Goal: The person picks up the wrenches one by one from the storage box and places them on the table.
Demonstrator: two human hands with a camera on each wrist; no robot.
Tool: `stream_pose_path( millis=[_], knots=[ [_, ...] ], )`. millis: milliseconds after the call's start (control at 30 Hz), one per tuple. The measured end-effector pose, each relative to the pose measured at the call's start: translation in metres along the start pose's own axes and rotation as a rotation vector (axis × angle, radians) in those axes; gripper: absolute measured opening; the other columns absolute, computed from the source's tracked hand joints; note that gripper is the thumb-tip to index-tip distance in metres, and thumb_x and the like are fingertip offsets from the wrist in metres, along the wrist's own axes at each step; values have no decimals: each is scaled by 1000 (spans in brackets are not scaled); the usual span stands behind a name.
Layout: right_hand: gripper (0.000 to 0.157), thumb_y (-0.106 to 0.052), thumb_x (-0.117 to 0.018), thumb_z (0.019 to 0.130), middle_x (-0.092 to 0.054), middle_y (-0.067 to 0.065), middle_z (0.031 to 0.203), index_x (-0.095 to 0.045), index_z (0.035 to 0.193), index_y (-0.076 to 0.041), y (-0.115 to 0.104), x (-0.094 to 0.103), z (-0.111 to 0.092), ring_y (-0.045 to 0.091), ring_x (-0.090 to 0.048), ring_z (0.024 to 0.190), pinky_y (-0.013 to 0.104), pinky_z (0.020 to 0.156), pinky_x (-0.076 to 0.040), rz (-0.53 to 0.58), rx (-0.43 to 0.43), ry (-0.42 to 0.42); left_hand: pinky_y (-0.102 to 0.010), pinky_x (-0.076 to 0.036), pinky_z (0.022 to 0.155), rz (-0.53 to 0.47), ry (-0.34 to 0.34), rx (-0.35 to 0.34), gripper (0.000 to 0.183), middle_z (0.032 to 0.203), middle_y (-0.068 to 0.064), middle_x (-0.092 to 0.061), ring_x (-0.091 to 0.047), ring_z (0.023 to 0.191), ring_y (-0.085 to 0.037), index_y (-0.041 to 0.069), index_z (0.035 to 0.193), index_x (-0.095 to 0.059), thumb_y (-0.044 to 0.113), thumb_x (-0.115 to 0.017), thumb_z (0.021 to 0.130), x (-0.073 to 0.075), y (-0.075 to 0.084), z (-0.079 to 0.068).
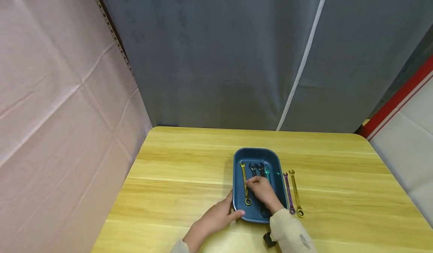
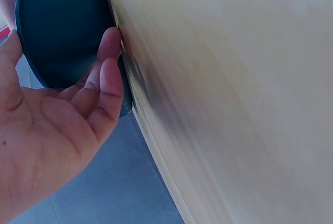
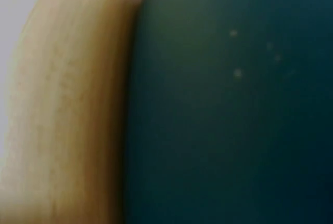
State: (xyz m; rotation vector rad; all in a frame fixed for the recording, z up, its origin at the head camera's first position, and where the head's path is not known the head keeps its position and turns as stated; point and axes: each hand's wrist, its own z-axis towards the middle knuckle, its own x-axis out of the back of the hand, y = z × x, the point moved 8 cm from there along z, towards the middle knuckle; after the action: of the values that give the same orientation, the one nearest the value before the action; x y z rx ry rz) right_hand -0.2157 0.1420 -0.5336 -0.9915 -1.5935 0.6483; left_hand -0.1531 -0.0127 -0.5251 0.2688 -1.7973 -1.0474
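Observation:
On the table, a blue tray [image 1: 256, 218] holds a gold combination wrench [image 1: 244, 176], two dark wrenches [image 1: 252, 167] and a green wrench [image 1: 267, 171]. My left hand [image 1: 218, 215] grips the tray's near left corner, thumb over the rim and fingers along the outer wall. The left wrist view shows this hand [image 2: 62, 120] curled around the tray wall [image 2: 62, 26]. Reaching into the tray, my right hand [image 1: 262, 190] pinches the gold wrench near mid-shaft and covers parts of the dark wrenches. The outer tray wall [image 3: 218, 130] fills most of the right wrist view.
Right of the tray, a purple wrench [image 1: 288, 193] and another gold wrench [image 1: 296, 193] lie on the wooden table [image 1: 182, 162]. A black object [image 1: 269, 240] sits by the right sleeve. A grey curtain [image 1: 209, 57] hangs behind the table, with a pale cloth [image 1: 67, 76] at left.

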Motion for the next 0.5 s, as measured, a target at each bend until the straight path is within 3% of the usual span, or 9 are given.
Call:
stream_pose_path(
  millis=[500],
  knots=[
    [25,-33,-70,87,-56,-1,63,-62,76,-12,0,-3,-4,13,-50,58,28,53,-35,-358,15,14,-38,-50,90,-8,-1,-27,87,135,-14,-58,-60,117,-23,12,156,-10,52,-53,93,0,2,1]
  ],
)
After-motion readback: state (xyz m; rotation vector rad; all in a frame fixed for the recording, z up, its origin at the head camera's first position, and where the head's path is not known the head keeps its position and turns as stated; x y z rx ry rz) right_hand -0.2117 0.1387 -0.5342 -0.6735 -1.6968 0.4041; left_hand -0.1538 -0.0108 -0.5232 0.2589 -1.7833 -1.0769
